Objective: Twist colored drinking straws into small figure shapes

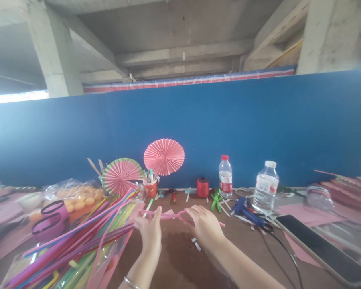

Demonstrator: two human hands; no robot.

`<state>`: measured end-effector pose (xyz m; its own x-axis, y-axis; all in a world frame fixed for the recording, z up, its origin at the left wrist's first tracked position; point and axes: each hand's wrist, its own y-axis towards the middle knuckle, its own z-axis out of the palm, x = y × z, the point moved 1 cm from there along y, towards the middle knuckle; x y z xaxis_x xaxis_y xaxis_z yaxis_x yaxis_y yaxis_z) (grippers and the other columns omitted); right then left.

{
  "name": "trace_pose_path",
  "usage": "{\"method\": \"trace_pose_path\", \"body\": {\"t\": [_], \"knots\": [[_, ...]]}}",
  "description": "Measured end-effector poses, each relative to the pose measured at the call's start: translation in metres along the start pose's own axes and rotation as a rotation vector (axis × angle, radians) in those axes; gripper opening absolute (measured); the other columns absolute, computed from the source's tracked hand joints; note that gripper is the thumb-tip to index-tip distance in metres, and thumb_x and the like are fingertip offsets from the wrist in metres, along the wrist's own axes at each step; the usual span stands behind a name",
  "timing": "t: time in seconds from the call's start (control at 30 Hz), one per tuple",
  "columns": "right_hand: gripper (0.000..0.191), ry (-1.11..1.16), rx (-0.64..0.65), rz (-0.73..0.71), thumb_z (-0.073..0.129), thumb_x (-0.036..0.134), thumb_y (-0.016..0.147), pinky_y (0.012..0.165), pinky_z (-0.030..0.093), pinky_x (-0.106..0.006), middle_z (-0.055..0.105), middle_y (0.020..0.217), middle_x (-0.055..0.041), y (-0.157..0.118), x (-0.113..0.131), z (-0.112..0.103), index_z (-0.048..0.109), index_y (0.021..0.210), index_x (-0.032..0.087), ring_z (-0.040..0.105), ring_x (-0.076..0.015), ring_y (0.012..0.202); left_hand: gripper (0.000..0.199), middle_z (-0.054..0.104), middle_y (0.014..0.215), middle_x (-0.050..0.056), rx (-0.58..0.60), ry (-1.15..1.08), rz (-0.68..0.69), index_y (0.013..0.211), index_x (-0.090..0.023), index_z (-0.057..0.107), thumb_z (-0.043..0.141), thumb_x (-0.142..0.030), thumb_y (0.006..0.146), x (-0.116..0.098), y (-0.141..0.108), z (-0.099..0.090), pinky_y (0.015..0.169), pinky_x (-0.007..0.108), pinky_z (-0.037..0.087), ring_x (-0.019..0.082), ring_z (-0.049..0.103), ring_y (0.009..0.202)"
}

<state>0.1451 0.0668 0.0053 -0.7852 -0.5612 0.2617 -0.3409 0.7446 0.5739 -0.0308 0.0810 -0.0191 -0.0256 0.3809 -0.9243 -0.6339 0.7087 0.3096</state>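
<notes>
A pink pipe cleaner [169,216] is stretched sideways between my two hands above the brown table, with a small bent loop near its middle. My left hand [150,232] pinches its left part between thumb and fingers. On the right side of the loop, the fingers of my right hand [205,225] are closed on the same pipe cleaner, and its end pokes out past the hand. Close to my left hand lies a large bundle of coloured pipe cleaners [78,245], some in clear plastic sleeves. White paper scraps [196,244] lie below my right hand.
Behind stand pink folded-paper fans [164,157], a cup of pens [151,188], a red round container [202,188] and two water bottles [225,176]. To the right are a blue glue gun [248,212] with its cord and a phone [321,249]. A blue partition [198,116] closes the back.
</notes>
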Motion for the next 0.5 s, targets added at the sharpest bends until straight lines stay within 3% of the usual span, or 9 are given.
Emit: {"method": "trace_pose_path", "body": {"t": [0.1, 0.2, 0.27, 0.33, 0.4, 0.5], "knots": [[0.019, -0.031, 0.035, -0.008, 0.057, 0.021, 0.076, 0.071, 0.037, -0.024, 0.062, 0.081, 0.0012, 0.001, 0.000, 0.001, 0.062, 0.093, 0.029, 0.055, -0.0161, 0.079, 0.077, 0.022, 0.131, 0.023, -0.060, 0.332, 0.402, 0.125, -0.009, 0.027, 0.067, -0.033, 0.064, 0.001, -0.006, -0.005, 0.101, 0.051, 0.019, 0.034, 0.021, 0.124], [0.021, -0.045, 0.052, -0.025, 0.058, 0.018, 0.074, 0.070, 0.036, -0.024, 0.062, 0.080, 0.0024, 0.003, -0.001, 0.002, 0.063, 0.090, 0.031, 0.055, -0.0158, 0.079, 0.055, 0.032, 0.125, 0.022, -0.058, 0.659, 0.923, 0.119, -0.009, 0.039, 0.061, -0.025, 0.072, 0.001, -0.019, -0.004, 0.100, 0.052, 0.018, 0.034, 0.022, 0.124], [0.022, -0.043, 0.051, -0.046, 0.057, 0.015, 0.074, 0.070, 0.036, -0.024, 0.061, 0.080, 0.0023, 0.003, -0.001, 0.002, 0.062, 0.089, 0.030, 0.054, -0.0155, 0.079, 0.042, 0.041, 0.121, 0.018, 0.063, 0.759, 1.064, 0.118, -0.015, 0.044, 0.053, -0.016, 0.077, -0.002, -0.025, 0.000, 0.101, 0.050, 0.016, 0.032, 0.027, 0.123], [0.019, -0.048, 0.049, -0.077, 0.056, 0.014, 0.075, 0.070, 0.036, -0.025, 0.061, 0.079, 0.0014, 0.004, -0.002, 0.002, 0.063, 0.086, 0.027, 0.054, -0.0157, 0.079, 0.040, 0.047, 0.119, 0.014, 0.340, 0.789, 1.019, 0.120, -0.018, 0.045, 0.043, -0.011, 0.080, -0.008, -0.028, 0.005, 0.099, 0.046, 0.021, 0.028, 0.036, 0.119], [0.013, -0.057, 0.043, -0.128, 0.054, 0.014, 0.077, 0.073, 0.036, -0.026, 0.062, 0.078, 0.0000, 0.005, -0.002, 0.001, 0.063, 0.082, 0.023, 0.053, -0.0157, 0.080, 0.036, 0.058, 0.108, 0.011, 0.603, 0.740, 0.829, 0.115, -0.020, 0.050, 0.040, -0.015, 0.081, -0.014, -0.028, 0.008, 0.090, 0.039, 0.034, 0.025, 0.050, 0.104], [0.015, -0.040, 0.007, -0.220, 0.049, 0.013, 0.080, 0.086, 0.032, -0.031, 0.062, 0.077, -0.0003, 0.006, -0.002, -0.001, 0.062, 0.078, 0.021, 0.053, -0.0153, 0.083, 0.021, 0.064, 0.070, 0.004, 0.784, 0.587, 0.447, 0.089, -0.022, 0.061, 0.043, -0.027, 0.080, -0.016, -0.026, 0.010, 0.061, 0.027, 0.041, 0.020, 0.059, 0.066]]}}
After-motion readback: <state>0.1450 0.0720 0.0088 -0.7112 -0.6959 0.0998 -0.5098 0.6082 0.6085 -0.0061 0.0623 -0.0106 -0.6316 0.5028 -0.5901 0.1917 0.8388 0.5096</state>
